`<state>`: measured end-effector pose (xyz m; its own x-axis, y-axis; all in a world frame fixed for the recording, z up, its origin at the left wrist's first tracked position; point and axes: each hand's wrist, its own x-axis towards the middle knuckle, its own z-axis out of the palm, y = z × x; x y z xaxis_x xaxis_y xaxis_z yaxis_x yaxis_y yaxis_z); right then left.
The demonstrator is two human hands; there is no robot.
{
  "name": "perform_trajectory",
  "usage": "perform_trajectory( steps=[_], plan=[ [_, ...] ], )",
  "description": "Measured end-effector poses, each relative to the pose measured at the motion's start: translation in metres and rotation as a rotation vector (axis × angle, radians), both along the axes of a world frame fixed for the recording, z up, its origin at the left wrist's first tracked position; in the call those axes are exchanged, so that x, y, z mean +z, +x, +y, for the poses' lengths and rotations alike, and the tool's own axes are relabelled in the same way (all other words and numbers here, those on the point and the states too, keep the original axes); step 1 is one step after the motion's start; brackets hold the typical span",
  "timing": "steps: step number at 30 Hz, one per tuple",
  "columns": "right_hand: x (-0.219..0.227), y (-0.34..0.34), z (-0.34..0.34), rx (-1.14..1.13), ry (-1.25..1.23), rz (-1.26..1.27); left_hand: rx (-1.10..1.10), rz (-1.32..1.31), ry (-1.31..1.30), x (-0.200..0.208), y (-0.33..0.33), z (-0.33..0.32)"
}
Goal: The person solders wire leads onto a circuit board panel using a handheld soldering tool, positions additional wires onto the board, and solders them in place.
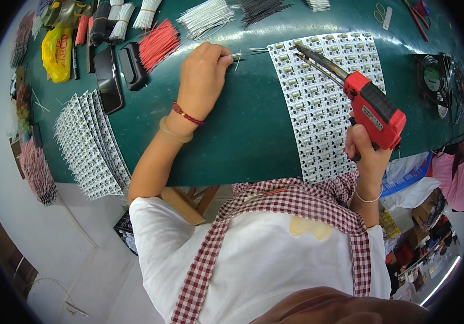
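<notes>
My left hand [204, 73] is closed in a pinch on thin white wires [236, 55], whose ends stick out to the right of the fingertips. My right hand [368, 154] grips a red and black soldering gun [373, 108] by its handle. The gun's metal tip reaches over the upper left part of a white panel of small circuit boards [324, 119], which lies on the green table [232, 135]. A few pale wires [257, 49] stretch along the table to the panel's upper left corner. Whether the tip touches the panel, I cannot tell.
Bundles of red wires [159, 44], white wires [206, 18] and black wires [262, 11] line the far side. Leftward lie a phone [108, 79], a black case [133, 66], a yellow bag [56, 58] and stacked circuit panels [88, 146]. A small fan [432, 78] sits at right.
</notes>
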<state>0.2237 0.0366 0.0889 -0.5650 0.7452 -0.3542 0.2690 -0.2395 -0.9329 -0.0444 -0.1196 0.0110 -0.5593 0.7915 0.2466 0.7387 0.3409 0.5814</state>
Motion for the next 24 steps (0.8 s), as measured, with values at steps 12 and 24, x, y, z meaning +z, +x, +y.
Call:
perform_trajectory(
  steps=[12, 24],
  plan=[
    [0.004, 0.004, -0.002, 0.01, 0.054, 0.032, 0.071, 0.188, -0.149, 0.004, 0.025, 0.018],
    [0.006, 0.015, -0.005, 0.001, 0.062, 0.091, -0.009, 0.226, -0.138, -0.003, 0.048, 0.012]
  ],
)
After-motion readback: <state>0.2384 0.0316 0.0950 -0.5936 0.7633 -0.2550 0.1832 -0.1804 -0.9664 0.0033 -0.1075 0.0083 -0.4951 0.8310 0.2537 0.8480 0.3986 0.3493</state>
